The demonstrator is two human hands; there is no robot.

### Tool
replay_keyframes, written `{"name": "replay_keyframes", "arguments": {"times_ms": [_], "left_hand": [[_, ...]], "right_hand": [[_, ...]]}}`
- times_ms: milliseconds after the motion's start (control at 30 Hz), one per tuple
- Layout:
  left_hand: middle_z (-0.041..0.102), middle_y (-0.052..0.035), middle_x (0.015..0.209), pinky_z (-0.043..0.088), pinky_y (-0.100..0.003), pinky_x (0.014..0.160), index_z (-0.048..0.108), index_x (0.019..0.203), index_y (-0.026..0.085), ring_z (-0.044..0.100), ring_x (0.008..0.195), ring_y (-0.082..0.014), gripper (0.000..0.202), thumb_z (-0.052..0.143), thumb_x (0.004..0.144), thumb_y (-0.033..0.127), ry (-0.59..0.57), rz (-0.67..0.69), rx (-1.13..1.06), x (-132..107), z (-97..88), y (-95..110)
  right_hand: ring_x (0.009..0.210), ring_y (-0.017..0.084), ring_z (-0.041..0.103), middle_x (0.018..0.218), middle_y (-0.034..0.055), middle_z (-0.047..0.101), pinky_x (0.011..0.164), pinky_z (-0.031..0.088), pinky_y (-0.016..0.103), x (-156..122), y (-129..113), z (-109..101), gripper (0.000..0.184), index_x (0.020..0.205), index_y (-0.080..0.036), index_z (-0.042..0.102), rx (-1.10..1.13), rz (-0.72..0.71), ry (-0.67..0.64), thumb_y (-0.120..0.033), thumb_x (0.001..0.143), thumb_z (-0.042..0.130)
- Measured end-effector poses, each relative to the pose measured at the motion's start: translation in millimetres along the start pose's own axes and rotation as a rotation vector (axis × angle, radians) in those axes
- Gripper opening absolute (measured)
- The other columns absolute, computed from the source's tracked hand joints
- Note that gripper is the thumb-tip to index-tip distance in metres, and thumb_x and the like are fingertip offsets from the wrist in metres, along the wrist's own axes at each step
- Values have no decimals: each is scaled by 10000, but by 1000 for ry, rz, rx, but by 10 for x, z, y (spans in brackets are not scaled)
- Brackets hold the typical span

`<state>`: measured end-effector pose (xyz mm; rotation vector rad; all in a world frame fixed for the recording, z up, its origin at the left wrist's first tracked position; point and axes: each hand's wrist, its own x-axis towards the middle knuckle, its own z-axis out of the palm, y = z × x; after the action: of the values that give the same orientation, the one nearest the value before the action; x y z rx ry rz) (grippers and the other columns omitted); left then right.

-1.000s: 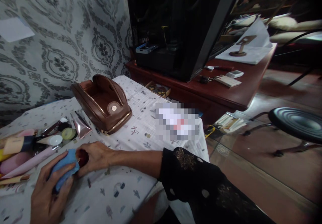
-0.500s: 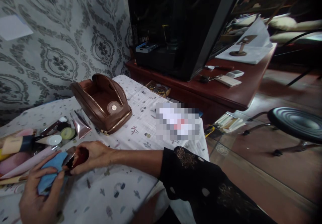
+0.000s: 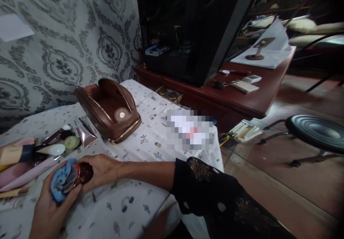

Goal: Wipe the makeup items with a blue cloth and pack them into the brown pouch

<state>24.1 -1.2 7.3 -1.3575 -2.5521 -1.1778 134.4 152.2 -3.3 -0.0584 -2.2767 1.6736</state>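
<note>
My right hand is closed round a small dark red round case near the table's front left. My left hand comes up from below and presses a blue cloth against the case's open face, fingers curled about the cloth. Both hands rest low over the patterned white tablecloth. My right forearm lies across the table, in a black embroidered sleeve.
An open brown leather pouch stands behind my hands. Several cosmetic tubes and small jars lie at the left. A dark cabinet sits on a red-brown low unit to the right; a round black stool stands on the floor.
My left hand has brought the blue cloth back onto the red case, now bunched against its face, after drawing it away to the left half a second ago. The right hand stayed on the case.
</note>
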Motion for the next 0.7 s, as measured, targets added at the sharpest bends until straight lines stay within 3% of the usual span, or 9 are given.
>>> {"name": "replay_keyframes", "arguments": {"times_ms": [100,233,467,633,700], "left_hand": [[721,-75,1116,577,-436,916,546,1272,225,702,1011,-319,720,688,644,547,-69,-146,-34,75,-45,-2],[744,-40,915,599,-439,814,612,1046,227,720,875,-314,596,706,576,579,-108,-259,43,141,-90,-45],[735,-3,777,582,-419,694,640,897,257,706,748,-301,444,637,612,598,-40,-234,150,145,-80,-78],[726,17,711,587,-412,684,678,876,256,710,747,-297,381,657,645,559,-52,-293,158,127,-69,-100],[706,28,660,583,-393,626,690,850,248,703,696,-287,346,683,651,532,-36,-249,145,117,-67,-98]], "right_hand": [[921,170,651,936,-3,645,795,506,225,11,22,16,467,1084,-173,576,-50,-23,-2,-317,685,774],[883,177,654,914,2,655,775,504,242,39,43,27,441,1022,-174,586,-146,-28,17,-359,677,788],[982,214,633,1028,41,658,835,504,281,73,37,11,585,1105,-175,584,-300,-23,63,-402,635,850],[950,218,586,942,32,573,843,513,307,60,59,10,564,1000,-191,589,-404,-46,140,-501,609,853],[928,217,572,943,37,548,829,520,314,53,61,7,604,1011,-182,581,-413,-29,150,-540,605,846]]}}
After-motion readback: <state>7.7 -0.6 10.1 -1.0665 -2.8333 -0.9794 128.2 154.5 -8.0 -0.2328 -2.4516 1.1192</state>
